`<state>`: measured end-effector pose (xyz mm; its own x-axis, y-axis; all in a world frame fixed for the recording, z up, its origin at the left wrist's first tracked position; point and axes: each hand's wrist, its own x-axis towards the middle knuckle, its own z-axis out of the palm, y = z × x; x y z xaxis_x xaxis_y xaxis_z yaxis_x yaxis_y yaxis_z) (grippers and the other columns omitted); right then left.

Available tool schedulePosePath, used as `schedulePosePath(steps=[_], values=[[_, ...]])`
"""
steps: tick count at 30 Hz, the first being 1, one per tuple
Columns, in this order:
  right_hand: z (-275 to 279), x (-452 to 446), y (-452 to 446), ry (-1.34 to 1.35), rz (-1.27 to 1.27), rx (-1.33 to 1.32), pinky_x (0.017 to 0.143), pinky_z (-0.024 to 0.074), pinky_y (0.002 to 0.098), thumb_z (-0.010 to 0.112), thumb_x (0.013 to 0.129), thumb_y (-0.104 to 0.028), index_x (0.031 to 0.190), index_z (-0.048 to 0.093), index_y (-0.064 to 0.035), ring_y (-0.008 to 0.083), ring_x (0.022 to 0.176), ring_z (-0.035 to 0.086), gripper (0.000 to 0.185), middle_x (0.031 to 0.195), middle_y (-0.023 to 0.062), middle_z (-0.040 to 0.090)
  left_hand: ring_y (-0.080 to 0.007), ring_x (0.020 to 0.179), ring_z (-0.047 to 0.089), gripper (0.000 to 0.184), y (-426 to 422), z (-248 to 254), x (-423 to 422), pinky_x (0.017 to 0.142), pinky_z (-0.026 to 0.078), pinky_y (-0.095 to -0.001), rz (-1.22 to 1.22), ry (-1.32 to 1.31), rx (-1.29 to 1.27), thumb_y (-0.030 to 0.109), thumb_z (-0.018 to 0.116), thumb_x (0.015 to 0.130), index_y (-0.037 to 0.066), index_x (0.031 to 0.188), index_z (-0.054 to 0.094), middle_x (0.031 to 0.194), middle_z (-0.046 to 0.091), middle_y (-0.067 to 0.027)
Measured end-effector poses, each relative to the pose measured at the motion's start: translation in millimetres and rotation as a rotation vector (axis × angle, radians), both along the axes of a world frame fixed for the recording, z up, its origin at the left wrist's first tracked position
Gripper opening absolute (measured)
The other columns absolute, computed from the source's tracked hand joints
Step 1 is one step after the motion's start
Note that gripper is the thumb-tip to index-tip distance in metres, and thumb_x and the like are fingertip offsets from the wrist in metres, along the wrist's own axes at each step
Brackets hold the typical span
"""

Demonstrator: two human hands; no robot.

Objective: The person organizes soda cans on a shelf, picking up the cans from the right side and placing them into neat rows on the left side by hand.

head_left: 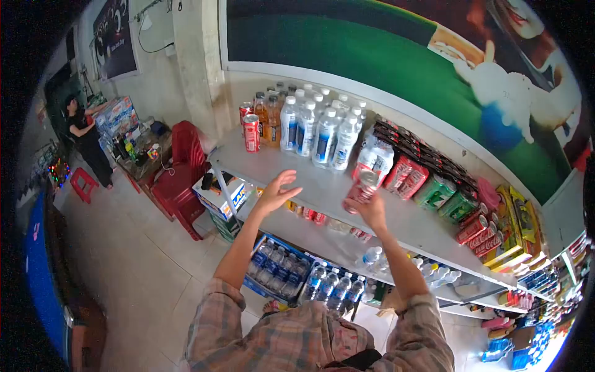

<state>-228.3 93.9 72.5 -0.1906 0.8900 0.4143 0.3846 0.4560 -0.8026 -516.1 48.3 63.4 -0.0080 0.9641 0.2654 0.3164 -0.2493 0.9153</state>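
My right hand [372, 212] is wrapped round a red can [361, 191], held just over the front part of the grey shelf [322, 189]. My left hand [279, 193] hovers above the shelf's front edge, its fingers apart and nothing in them. Another red can [251, 133] stands at the shelf's left end, in front of amber bottles [273, 121]. To its right are rows of clear bottles with white caps [325, 136]. Behind the held can lie wrapped red packs [406, 177] and green can packs [436, 192].
Packed water bottles [279, 270] fill the space under the shelf. Red plastic chairs [183, 177] and a cluttered table [145, 155] stand at the left. A person [83, 133] is beside that table. More red cans [480, 235] and yellow boxes [514, 229] occupy the right end.
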Motion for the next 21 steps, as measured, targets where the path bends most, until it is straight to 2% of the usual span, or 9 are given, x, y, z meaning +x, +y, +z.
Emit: schedulePosePath(steps=[3,5,7,8,9,10,14,17,21], values=[[-8,-102,24,0.009,0.056,-0.028,0.071,0.0496,0.0345,0.081,0.060,-0.026,0.104,0.051,-0.0025,0.0220,0.080,0.063,0.058,0.090,0.0119,0.064,-0.0206,0.114,0.046,0.058,29,5,-13,0.090,0.040,-0.0315,-0.033,-0.090,0.072,0.026,0.067,0.079,0.007,0.126,0.039,0.122,0.048,-0.0113],[-23,-158,47,0.017,0.101,-0.006,0.072,0.0492,0.0383,0.077,0.063,-0.028,0.110,0.043,-0.0035,0.0309,0.084,0.062,0.063,0.092,0.0165,0.063,-0.0208,0.114,0.046,0.062,49,9,-24,0.090,0.040,-0.0314,0.064,-0.119,0.049,0.027,0.070,0.076,0.007,0.126,0.038,0.123,0.047,-0.0104],[-30,-205,60,-0.005,0.039,0.010,0.073,0.0490,0.0388,0.075,0.063,-0.022,0.112,0.044,-0.0046,0.0318,0.085,0.062,0.061,0.094,0.0170,0.063,-0.0210,0.113,0.047,0.065,72,-1,-41,0.090,0.041,-0.0315,0.063,-0.079,0.034,0.028,0.071,0.074,0.005,0.125,0.038,0.123,0.047,-0.0106],[-32,-225,67,-0.041,-0.006,-0.051,0.074,0.0482,0.0402,0.072,0.068,-0.023,0.113,0.043,-0.0047,0.0349,0.088,0.061,0.056,0.095,0.0197,0.062,-0.0211,0.112,0.048,0.065,85,-10,-47,0.089,0.041,-0.0317,0.096,-0.083,0.122,0.029,0.071,0.074,0.004,0.125,0.038,0.121,0.048,-0.0109],[-31,-238,68,0.039,-0.005,-0.059,0.074,0.0477,0.0409,0.069,0.071,-0.024,0.111,0.043,-0.0040,0.0367,0.090,0.059,0.051,0.096,0.0207,0.062,-0.0212,0.110,0.049,0.065,90,-8,-51,0.088,0.042,-0.0319,0.125,-0.086,0.209,0.029,0.071,0.074,0.003,0.124,0.039,0.119,0.049,-0.0111],[-28,-249,71,0.042,-0.028,-0.054,0.074,0.0474,0.0417,0.067,0.072,-0.025,0.110,0.043,-0.0033,0.0380,0.090,0.059,0.050,0.096,0.0215,0.061,-0.0276,0.102,0.055,0.068,93,-8,-54,0.084,0.044,-0.0363,0.275,-0.039,0.284,0.030,0.073,0.068,0.000,0.120,0.041,0.111,0.055,-0.0175],[-41,-284,100,0.088,-0.098,-0.003,0.069,0.0459,0.0470,0.066,0.074,-0.026,0.101,0.042,-0.0038,0.0436,0.086,0.057,0.042,0.089,0.0258,0.060,-0.0342,0.096,0.056,0.061,122,-20,-77,0.083,0.044,-0.0393,0.406,0.030,0.265,0.032,0.071,0.070,0.001,0.116,0.045,0.104,0.057,-0.0211],[-38,-296,113,0.083,-0.127,-0.048,0.070,0.0453,0.0472,0.062,0.076,-0.024,0.100,0.042,-0.0039,0.0446,0.088,0.055,0.037,0.090,0.0274,0.059,-0.0362,0.095,0.055,0.061,135,-19,-87,0.083,0.044,-0.0406,0.405,0.019,0.333,0.034,0.070,0.072,0.001,0.117,0.044,0.104,0.056,-0.0226],[-41,-309,125,0.091,-0.181,-0.079,0.070,0.0444,0.0481,0.048,0.086,-0.027,0.103,0.043,-0.0037,0.0454,0.086,0.055,0.029,0.091,0.0285,0.058,-0.0374,0.097,0.054,0.066,159,-39,-101,0.081,0.043,-0.0398,0.363,-0.034,0.353,0.035,0.070,0.073,0.000,0.121,0.041,0.107,0.053,-0.0236]])
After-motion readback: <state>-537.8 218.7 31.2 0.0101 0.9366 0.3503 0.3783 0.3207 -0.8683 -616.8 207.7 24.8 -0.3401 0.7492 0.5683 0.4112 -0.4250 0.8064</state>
